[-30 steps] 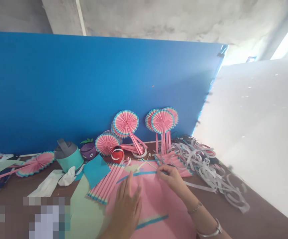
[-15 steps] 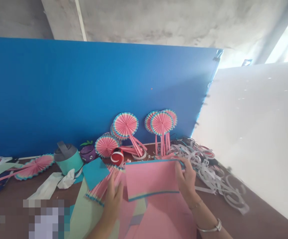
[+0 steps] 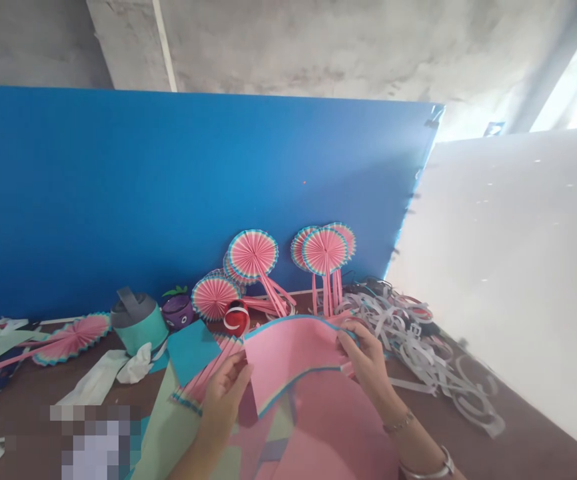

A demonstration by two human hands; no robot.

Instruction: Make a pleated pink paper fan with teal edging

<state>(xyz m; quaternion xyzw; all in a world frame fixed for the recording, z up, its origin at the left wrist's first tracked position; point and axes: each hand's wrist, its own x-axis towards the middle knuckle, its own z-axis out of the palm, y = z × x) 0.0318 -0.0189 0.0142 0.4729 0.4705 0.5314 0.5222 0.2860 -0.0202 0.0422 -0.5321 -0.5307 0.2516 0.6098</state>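
Note:
Between my two hands, lifted off the table, is a pink paper sheet (image 3: pixel 293 357) with a blue edge, and it bows upward. My left hand (image 3: pixel 223 400) pinches its lower left corner. My right hand (image 3: pixel 366 357) grips its right edge with closed fingers. Under it lie more pink sheets (image 3: pixel 341 427) and a pale green sheet (image 3: pixel 168 433). A folded, pleated pink strip (image 3: pixel 206 380) lies just left of my left hand.
Finished pink paper fans (image 3: pixel 253 257) on sticks lean against a blue board (image 3: pixel 168 193) at the back. A teal cup (image 3: pixel 138 323), a purple toy (image 3: pixel 177 310), a red tape roll (image 3: pixel 236 318) and a blue square (image 3: pixel 191 350) stand nearby. White paper strips (image 3: pixel 418 340) pile up at right by a white board (image 3: pixel 518 267).
The pink sheet lay flat under my hands a second ago. Both hands have picked it up, and now they push its ends together so it arches.

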